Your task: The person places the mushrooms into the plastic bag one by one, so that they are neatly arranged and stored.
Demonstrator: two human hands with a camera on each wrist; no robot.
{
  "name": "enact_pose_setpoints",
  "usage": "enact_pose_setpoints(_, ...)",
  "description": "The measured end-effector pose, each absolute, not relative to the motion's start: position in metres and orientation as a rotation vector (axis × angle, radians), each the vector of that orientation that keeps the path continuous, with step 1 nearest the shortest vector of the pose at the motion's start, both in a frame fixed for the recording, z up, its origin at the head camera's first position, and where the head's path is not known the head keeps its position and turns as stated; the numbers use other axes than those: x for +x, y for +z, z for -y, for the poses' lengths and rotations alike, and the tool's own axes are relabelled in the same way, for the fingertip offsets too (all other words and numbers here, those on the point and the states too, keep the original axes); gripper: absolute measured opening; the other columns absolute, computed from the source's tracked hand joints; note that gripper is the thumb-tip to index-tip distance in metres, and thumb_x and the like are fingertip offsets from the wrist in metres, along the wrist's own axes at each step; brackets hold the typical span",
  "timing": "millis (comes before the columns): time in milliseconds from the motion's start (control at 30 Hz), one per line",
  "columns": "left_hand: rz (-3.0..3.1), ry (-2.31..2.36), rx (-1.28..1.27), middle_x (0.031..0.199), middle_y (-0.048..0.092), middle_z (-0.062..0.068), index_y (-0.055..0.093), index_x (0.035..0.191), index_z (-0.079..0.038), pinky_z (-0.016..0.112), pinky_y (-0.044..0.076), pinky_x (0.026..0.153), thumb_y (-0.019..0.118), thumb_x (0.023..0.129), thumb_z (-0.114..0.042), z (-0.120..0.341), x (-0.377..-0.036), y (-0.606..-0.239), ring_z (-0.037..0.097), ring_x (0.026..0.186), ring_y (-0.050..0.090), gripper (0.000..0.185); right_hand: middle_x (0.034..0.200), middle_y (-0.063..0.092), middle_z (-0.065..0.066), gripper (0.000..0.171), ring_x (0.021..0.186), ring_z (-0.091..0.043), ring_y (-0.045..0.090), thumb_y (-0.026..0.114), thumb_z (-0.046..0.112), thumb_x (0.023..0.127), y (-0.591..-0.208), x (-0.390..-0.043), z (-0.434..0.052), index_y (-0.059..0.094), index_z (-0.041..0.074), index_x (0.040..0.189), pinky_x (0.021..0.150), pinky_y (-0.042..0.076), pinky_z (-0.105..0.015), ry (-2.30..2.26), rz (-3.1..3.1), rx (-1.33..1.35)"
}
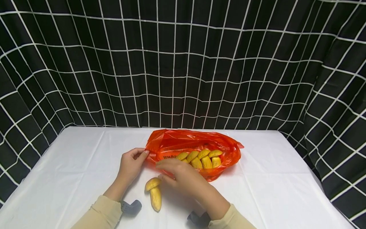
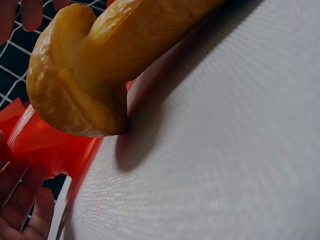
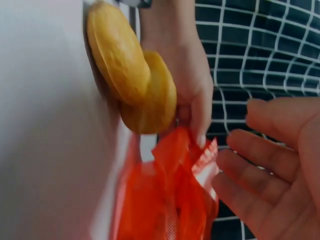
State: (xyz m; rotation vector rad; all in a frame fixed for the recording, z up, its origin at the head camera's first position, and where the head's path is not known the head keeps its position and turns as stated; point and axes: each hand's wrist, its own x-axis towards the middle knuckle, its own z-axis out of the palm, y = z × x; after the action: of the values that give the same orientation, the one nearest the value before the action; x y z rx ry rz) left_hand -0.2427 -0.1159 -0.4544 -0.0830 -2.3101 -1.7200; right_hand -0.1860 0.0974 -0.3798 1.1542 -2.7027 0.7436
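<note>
A red plastic bag (image 1: 160,140) lies with its mouth spread open. Several yellow mushrooms (image 1: 206,160) sit side by side inside it, partly covered by my right hand. My left hand (image 1: 130,165) pinches the bag's left edge between thumb and fingers. Over the front edge hovers my right hand (image 1: 181,173), its fingers loosely extended; in the right wrist view the palm (image 3: 285,170) holds nothing. One more yellow mushroom (image 1: 155,197) lies on the table between my forearms, cap towards the bag. It looms large in the left wrist view, cap (image 2: 65,90) towards the red plastic.
A white cloth (image 1: 271,190) covers the table. Black curtains with a white grid (image 1: 183,63) enclose the back and sides. Grey wrist cameras (image 1: 131,208) jut inward from both wrists near the loose mushroom.
</note>
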Motion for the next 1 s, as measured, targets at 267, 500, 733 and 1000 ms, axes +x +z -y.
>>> enact_pose_setpoints(267, 2.304, -1.725, -0.081, 0.103, 0.073, 0.013, 0.073, 0.103, -0.002, 0.012, 0.051, 0.079, 0.068, 0.093, -0.017, 0.116, -0.242, -0.455, 0.022, 0.097, 0.067, 0.019, 0.137, 0.061, 0.001, 0.026, 0.131, -0.015, 0.052, 0.061, 0.026, 0.098, -0.391, -0.181, -0.089, 0.07, 0.022, 0.122, 0.11, 0.04, -0.034, 0.643, 2.74, 1.41)
enact_pose_setpoints(500, 2.276, -1.736, -0.085, 0.097, 0.073, 0.014, 0.073, 0.102, -0.001, 0.013, 0.052, 0.075, 0.069, 0.092, -0.016, 0.115, -0.244, -0.456, 0.013, 0.085, 0.064, 0.019, 0.126, 0.066, 0.007, 0.025, 0.119, -0.011, 0.057, 0.064, 0.023, 0.096, -0.397, -0.181, -0.085, 0.071, 0.023, 0.12, 0.105, 0.043, -0.025, 0.495, 2.689, 1.511)
enact_pose_setpoints(733, 2.262, -1.758, -0.088, 0.098, 0.073, 0.015, 0.073, 0.102, 0.0, 0.012, 0.051, 0.076, 0.069, 0.092, -0.014, 0.115, -0.242, -0.455, 0.008, 0.084, 0.064, 0.018, 0.099, 0.066, 0.012, 0.013, 0.096, -0.005, 0.059, 0.068, 0.024, 0.093, -0.398, -0.181, -0.085, 0.076, 0.021, 0.103, 0.091, 0.047, -0.016, 0.489, 2.704, 1.421)
enact_pose_setpoints(1000, 2.256, -1.78, -0.079, 0.097, 0.073, 0.016, 0.073, 0.102, 0.001, 0.013, 0.052, 0.074, 0.069, 0.092, -0.014, 0.115, -0.243, -0.455, 0.007, 0.081, 0.063, 0.018, 0.087, 0.062, 0.013, 0.007, 0.084, 0.001, 0.057, 0.073, 0.023, 0.089, -0.397, -0.186, -0.089, 0.077, 0.022, 0.094, 0.086, 0.048, -0.015, 0.662, 2.837, 1.381)
